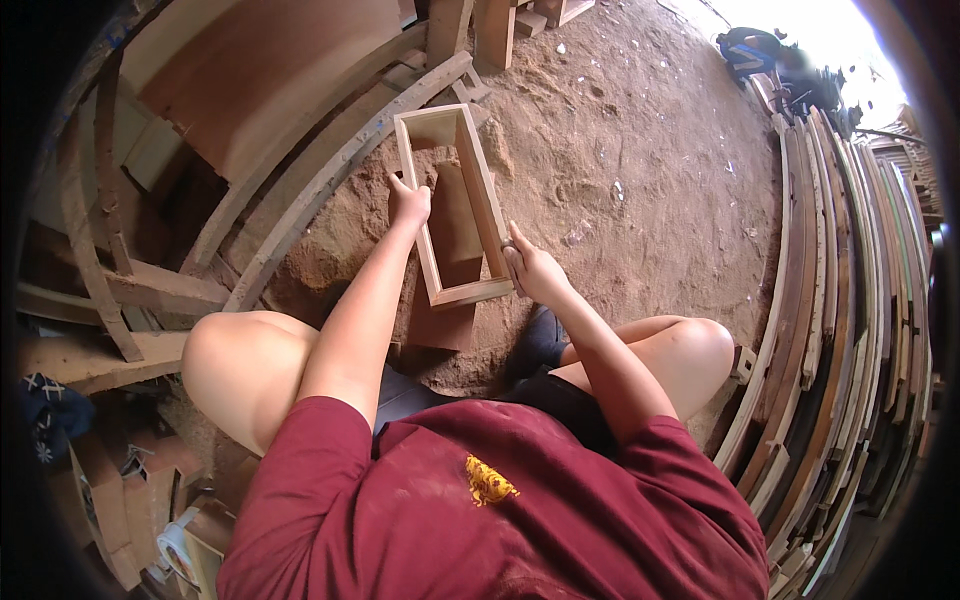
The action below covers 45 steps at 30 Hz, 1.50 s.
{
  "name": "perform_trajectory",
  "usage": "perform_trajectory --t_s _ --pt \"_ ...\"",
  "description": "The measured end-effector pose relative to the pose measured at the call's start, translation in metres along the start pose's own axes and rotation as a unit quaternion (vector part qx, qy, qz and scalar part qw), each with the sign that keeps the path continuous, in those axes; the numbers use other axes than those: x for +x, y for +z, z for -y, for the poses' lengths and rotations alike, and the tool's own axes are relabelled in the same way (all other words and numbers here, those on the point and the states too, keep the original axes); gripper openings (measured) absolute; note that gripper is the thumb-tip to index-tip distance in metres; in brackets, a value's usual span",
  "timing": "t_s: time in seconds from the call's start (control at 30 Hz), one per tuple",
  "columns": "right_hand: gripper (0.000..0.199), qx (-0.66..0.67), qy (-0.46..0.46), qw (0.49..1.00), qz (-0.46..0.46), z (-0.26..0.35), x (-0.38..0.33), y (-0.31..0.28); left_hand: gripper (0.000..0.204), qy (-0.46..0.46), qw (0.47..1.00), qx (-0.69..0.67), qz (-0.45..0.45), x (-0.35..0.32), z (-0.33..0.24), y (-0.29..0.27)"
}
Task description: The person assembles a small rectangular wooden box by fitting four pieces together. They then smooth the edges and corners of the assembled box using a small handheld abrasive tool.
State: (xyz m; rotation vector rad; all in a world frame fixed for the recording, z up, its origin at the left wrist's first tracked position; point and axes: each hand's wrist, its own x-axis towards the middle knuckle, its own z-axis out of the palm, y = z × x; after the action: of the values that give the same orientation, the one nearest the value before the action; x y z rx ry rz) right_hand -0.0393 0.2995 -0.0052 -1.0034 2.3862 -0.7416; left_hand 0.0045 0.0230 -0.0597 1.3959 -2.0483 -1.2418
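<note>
A narrow rectangular wooden frame (487,212) of pale wood is held tilted in front of me, its far end leaning left. My left hand (410,203) is closed around the middle of its left long rail. Beside the near right corner, my right hand (537,270) is closed against the outer face of the right rail, index finger stretched along it. A small dark greyish patch shows under those fingers; I cannot tell what it is. Below the frame, a reddish-brown board (440,328) shows partly through the opening, near my feet.
Long wooden strips (822,300) lie stacked along the right. To the left stand a curved timber beam (330,170) and a large brown panel (270,75). Sandy ground (640,170) stretches ahead, with scattered light scraps. Dark bags or cloth (750,52) lie at the far right.
</note>
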Motion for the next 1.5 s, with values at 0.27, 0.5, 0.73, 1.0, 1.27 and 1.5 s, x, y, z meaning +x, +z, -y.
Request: perform_trajectory --t_s 0.27,0.5,0.73,1.0,1.27,1.5 --pt "0.063 -0.017 -0.014 0.998 0.054 -0.014 -0.021 -0.003 0.087 -0.017 0.999 0.024 0.031 -0.008 -0.010 -0.006" --pt "0.063 -0.021 0.022 0.999 0.011 0.007 -0.003 -0.004 0.088 -0.004 1.000 0.011 0.024 -0.001 0.000 -0.003" --pt "0.059 0.007 -0.001 0.999 0.032 0.000 -0.014 -0.008 0.088 -0.023 0.998 0.017 0.048 -0.007 -0.011 -0.006" --pt "0.058 0.027 -0.008 0.999 0.034 -0.003 -0.027 -0.006 0.081 -0.010 1.000 0.020 0.017 -0.003 -0.002 0.000" --pt "0.056 0.030 0.021 0.999 0.034 0.004 -0.012 -0.009 0.082 -0.017 0.999 0.006 0.028 0.001 0.000 0.003" --pt "0.059 0.022 -0.007 1.000 0.016 0.008 -0.010 -0.008 0.080 -0.033 0.999 0.010 0.022 -0.004 -0.007 -0.005"
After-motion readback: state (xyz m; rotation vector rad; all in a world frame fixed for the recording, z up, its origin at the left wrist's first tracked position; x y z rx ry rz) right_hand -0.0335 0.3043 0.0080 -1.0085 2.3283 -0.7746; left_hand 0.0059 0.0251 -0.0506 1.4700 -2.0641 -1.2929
